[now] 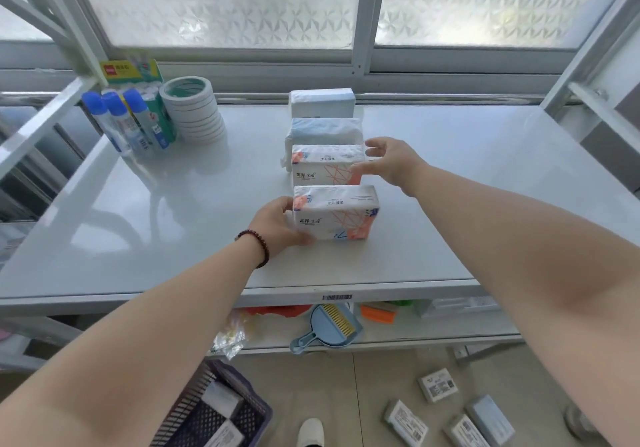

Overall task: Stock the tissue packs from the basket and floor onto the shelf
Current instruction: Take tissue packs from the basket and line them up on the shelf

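Several tissue packs stand in a row front to back on the white shelf [138, 211]. The nearest tissue pack [335, 214] has orange and white print; my left hand [278, 228] grips its left end, thumb at its lower front. Behind it stands a second printed pack [327, 164], and my right hand [389, 162] touches its right end with fingers spread. Two plain white-blue packs [323, 131] [322, 102] stand further back. Below, a dark purple basket [221, 408] holds more packs, and several packs [438, 384] lie on the floor at lower right.
Blue-capped glue bottles [114, 121], a green box and a stack of tape rolls [195, 114] stand at the shelf's back left. A frosted window is behind. A lower shelf holds a blue dustpan [327, 329] and an orange brush. My shoe [311, 432] is on the floor.
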